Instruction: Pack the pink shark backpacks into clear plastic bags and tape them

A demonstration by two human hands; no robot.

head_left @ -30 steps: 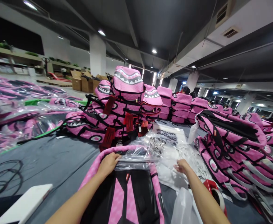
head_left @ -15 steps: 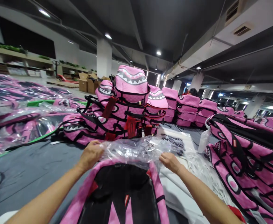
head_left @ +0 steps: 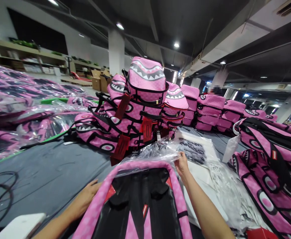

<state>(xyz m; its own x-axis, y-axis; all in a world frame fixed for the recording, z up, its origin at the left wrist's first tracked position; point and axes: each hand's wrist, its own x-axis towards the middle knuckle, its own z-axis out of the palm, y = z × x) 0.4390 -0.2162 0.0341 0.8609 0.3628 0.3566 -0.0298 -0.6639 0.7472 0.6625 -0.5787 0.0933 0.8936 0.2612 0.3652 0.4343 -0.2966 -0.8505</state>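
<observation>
Because the pink-and-black backpack point(head_left: 140, 199) lies with its black back panel upward and its top end pointing away from the person, the far rim is presented squarely to both arms. It rests at the near edge of the view, between the hands, its pink border running up either side. Clear plastic film point(head_left: 157, 154) stretches along and just beyond that top rim, and part of it seems to lap over the edge.

Just past the upper right corner, the right hand point(head_left: 182, 166) has its fingers closed together on an edge of the film, probably to keep it taut and spread. The left hand point(head_left: 84, 197) is lower, right against the backpack's left side; its fingers look fairly straight, but the pink border hides part of them, so whether they grip anything I cannot tell. Such a position may serve to steady that side.

Beyond the film, a stack of pink backpacks point(head_left: 146, 78) stands on the grey worktop point(head_left: 58, 166), seemingly set back to leave working room. A white bag with black lettering point(head_left: 192, 149) lies flat near the right hand, presumably for easy reach, beside crumpled clear plastic point(head_left: 230, 192).
</observation>
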